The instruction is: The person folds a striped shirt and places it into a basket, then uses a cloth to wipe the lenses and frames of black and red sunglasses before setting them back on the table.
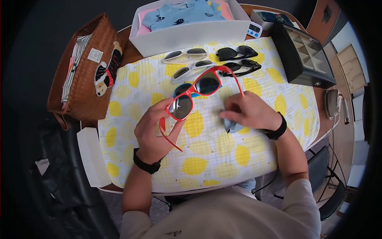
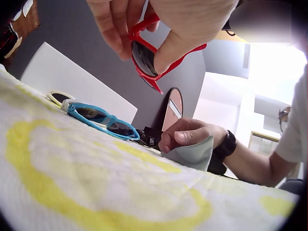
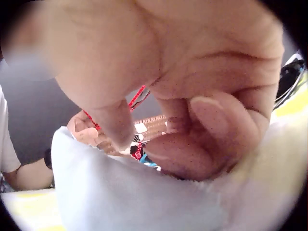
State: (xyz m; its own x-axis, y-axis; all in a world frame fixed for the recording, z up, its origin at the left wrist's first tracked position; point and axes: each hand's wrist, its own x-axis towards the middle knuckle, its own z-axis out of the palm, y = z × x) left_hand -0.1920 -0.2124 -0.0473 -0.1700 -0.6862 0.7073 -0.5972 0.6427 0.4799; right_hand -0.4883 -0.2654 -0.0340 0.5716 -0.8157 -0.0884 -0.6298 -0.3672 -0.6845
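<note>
My left hand (image 1: 153, 131) pinches a pair of red sunglasses (image 1: 207, 85) at one end of the frame, holding them above the cloth-covered table with the temples unfolded. The left wrist view shows the thumb pressed against one dark lens (image 2: 144, 58). My right hand (image 1: 252, 111), low over the table to the right, grips a pale blue-grey wiping cloth (image 1: 232, 126) in curled fingers; the cloth (image 3: 134, 197) hangs below them in the right wrist view. Blue sunglasses (image 2: 103, 120) lie behind the red pair, partly hidden in the head view.
Two white sunglasses (image 1: 185, 55) and two black sunglasses (image 1: 237, 53) lie farther back on the lemon-print cloth (image 1: 195, 165). A white box (image 1: 191, 42) of folded clothes stands behind them. A woven basket (image 1: 81, 79) is left; a black compartment case (image 1: 296, 55) and timer (image 1: 254, 30) are right.
</note>
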